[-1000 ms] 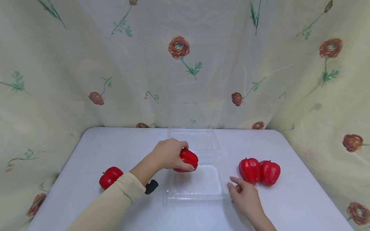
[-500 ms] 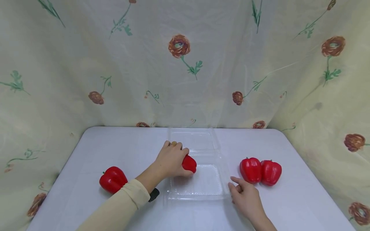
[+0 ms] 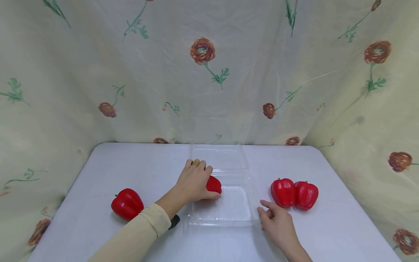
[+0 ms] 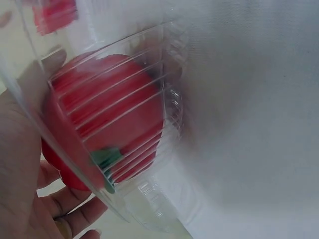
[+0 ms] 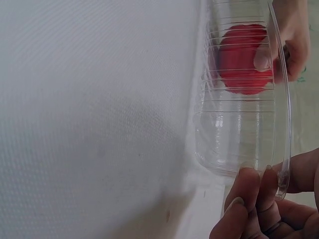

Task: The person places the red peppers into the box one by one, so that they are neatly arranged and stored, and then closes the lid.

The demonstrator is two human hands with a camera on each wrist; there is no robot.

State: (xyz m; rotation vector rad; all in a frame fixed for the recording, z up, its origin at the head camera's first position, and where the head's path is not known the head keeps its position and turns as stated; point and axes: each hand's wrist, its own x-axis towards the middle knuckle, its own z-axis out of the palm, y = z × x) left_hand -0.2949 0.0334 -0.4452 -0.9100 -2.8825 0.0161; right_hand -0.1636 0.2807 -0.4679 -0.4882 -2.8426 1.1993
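A clear plastic hinged container lies opened out on the table, its lid folded toward the back. My left hand grips a red bell pepper inside the container's left part, thumb on the near side. Through the ribbed wall in the left wrist view, the bell pepper shows its green stem low down. At the container's right side, my right hand pinches the rim between thumb and fingers, as the right wrist view of the container's rim shows.
Another red bell pepper lies left of my left forearm. Right of the container, two more sit side by side, a left one and a right one. A flowered curtain hangs behind the white table.
My left hand has lowered the bell pepper into the container and turned slightly, more of its fingers now showing. The right hand keeps its place at the rim.
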